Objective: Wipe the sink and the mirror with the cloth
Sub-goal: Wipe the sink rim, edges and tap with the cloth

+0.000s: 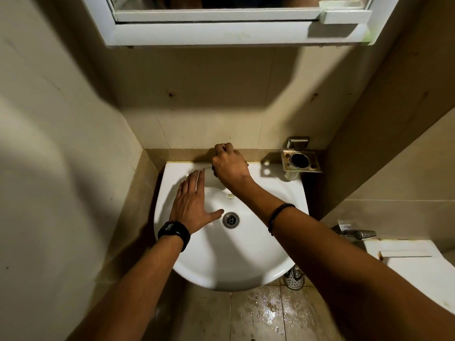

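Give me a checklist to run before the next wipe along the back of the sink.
1. Cloth in right hand: cannot tell; the hand is fisted at the back ledge, only a dark edge shows beneath it.
2. Left hand bracing: ok; flat, open on the white ceramic sink.
3. Round metal drain unblocked: ok.
4. Rusty metal cup holder out of the way: ok; it sits right of the fist.
5. White-framed mirror wiped: cannot tell; barely in view.
6. Tiled floor dry: not ok; wet.
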